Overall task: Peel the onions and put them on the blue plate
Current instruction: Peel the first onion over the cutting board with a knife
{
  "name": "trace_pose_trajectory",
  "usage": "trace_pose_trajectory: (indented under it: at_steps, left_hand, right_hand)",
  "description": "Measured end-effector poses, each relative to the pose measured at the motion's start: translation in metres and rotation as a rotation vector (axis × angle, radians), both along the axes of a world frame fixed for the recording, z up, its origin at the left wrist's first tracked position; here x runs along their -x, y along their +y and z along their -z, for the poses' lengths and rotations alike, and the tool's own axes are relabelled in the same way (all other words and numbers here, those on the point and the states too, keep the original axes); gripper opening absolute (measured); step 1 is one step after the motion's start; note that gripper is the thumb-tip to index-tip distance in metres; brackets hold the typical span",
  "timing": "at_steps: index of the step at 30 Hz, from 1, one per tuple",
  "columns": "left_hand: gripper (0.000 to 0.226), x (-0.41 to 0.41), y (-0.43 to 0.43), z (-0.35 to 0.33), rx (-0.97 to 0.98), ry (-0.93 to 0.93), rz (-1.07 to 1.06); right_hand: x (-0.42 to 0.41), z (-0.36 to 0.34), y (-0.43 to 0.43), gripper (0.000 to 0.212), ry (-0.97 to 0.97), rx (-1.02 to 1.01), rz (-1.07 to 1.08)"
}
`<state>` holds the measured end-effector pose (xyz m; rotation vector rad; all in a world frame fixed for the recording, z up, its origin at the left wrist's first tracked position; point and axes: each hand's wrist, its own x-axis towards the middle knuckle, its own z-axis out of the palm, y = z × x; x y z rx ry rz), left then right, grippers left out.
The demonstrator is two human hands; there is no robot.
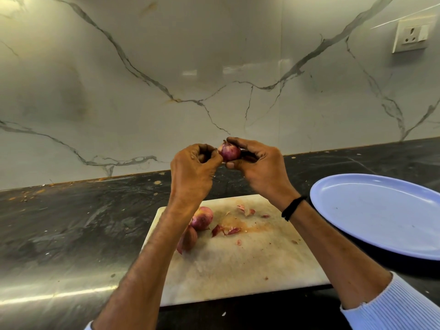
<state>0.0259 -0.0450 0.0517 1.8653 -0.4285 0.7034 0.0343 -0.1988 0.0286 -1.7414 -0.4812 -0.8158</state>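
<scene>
Lying on the stained white cutting board [238, 265] at lower centre are two red onions [202, 219]; the round blue plate [381, 215] is sitting at right. Beyond, the left hand [192, 172] and right hand [259, 170] are pinching a small purple onion [229, 151] mid-frame.

The board [238, 263] lies on the counter [71, 222], in front of the wall [214, 67]. On the left part of the board rest the rear onion [202, 219] and, just before it, the front onion [188, 239]. Peel scraps [222, 231] lie on the board to their right. The plate [381, 217] sits on the counter just right of the board. A socket [410, 35] is mounted on the wall, upper right. Above the board's far edge, a third onion [229, 151] is held between the left hand [192, 175] on its left and the right hand [259, 167] on its right.
</scene>
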Motion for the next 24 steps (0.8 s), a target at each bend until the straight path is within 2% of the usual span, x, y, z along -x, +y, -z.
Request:
trace_pose_trajectory:
  at_steps: [5, 9, 15, 18, 24]
  left_hand:
    - [0.006, -0.001, 0.001, 0.001, 0.033, 0.02, 0.009]
    - [0.015, -0.002, 0.005, 0.001, 0.06, 0.051, 0.001]
    - [0.016, -0.004, 0.009, 0.002, 0.062, 0.118, -0.052]
    - [0.01, -0.007, 0.011, 0.002, 0.065, 0.141, -0.068]
    - [0.016, -0.009, 0.012, 0.004, 0.043, 0.134, -0.029]
  right_hand:
    - [0.005, -0.005, -0.001, 0.055, 0.066, -0.113, -0.082]
    - [0.007, -0.007, -0.001, 0.055, 0.096, -0.179, -0.126]
    - [0.008, -0.009, 0.0, 0.054, 0.118, -0.259, -0.188]
    - [0.009, -0.011, -0.002, 0.054, 0.127, -0.323, -0.22]
    - [0.01, -0.011, 0.0, 0.054, 0.145, -0.321, -0.212]
